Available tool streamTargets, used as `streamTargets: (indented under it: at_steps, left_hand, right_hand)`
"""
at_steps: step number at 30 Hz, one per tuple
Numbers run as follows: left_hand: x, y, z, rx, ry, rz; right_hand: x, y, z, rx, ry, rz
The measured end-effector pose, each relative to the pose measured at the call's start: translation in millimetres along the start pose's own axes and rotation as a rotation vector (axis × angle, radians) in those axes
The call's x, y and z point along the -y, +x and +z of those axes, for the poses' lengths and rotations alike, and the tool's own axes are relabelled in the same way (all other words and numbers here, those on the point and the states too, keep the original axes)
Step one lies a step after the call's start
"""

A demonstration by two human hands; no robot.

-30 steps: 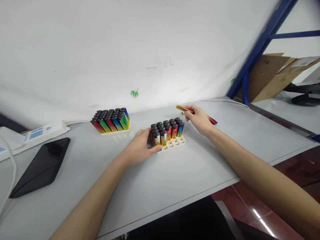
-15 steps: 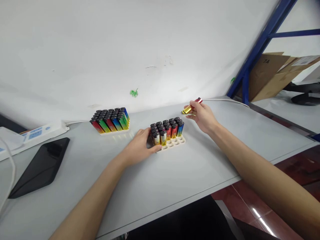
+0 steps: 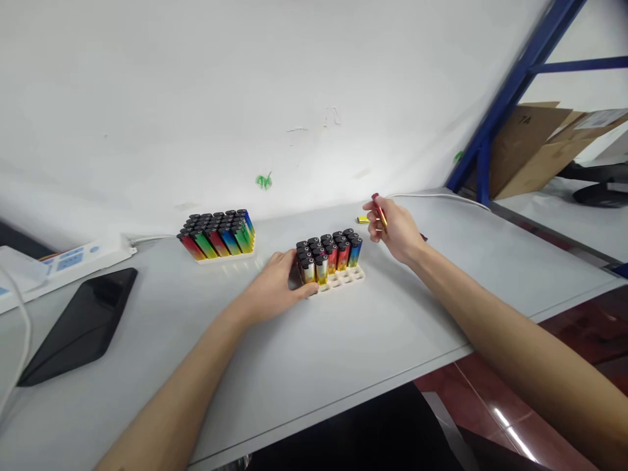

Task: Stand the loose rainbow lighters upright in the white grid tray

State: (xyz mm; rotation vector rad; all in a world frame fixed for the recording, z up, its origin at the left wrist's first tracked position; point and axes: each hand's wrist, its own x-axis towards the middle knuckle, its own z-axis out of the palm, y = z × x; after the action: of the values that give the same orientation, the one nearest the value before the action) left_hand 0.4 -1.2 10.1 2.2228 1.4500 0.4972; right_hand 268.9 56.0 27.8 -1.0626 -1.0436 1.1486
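Observation:
My right hand [image 3: 395,226] is closed on a red and gold lighter [image 3: 380,213], held tilted above the table, right of the near rack. My left hand [image 3: 279,286] rests at the left side of the white rack [image 3: 346,279], thumb at its front corner. That rack holds several upright lighters with black tops, and open holes show along its front right. Behind my right hand a yellow lighter [image 3: 362,220] lies on the table. A dark red tip [image 3: 423,237] of something shows beside my right wrist. A second rack [image 3: 226,259], at the left, holds several coloured lighters.
A black phone [image 3: 81,327] lies on the grey table [image 3: 343,366] at the left, by a white power strip [image 3: 73,265]. A white cable [image 3: 436,195] runs along the back right. Blue shelf posts [image 3: 483,170] and cardboard boxes [image 3: 530,144] stand at the right.
The lighter in my right hand has turned from nearly level to steeply tilted, and its red end has moved left. The yellow lighter on the table shows more. My left hand has stayed in place.

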Motion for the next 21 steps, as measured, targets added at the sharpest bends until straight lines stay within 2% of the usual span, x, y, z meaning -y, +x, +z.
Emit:
streamTargets:
  at_steps: [12,21]
  left_hand:
    - [1.2,-0.3,0.5,-0.009,-0.002,0.015]
    - [-0.4,-1.2,-0.5,-0.014,-0.026,0.009]
  right_hand:
    - [0.0,-2.8,-1.2,0.145,0.068,0.060]
    - [2.4,-6.8,5.0,0.120,0.038,0.159]
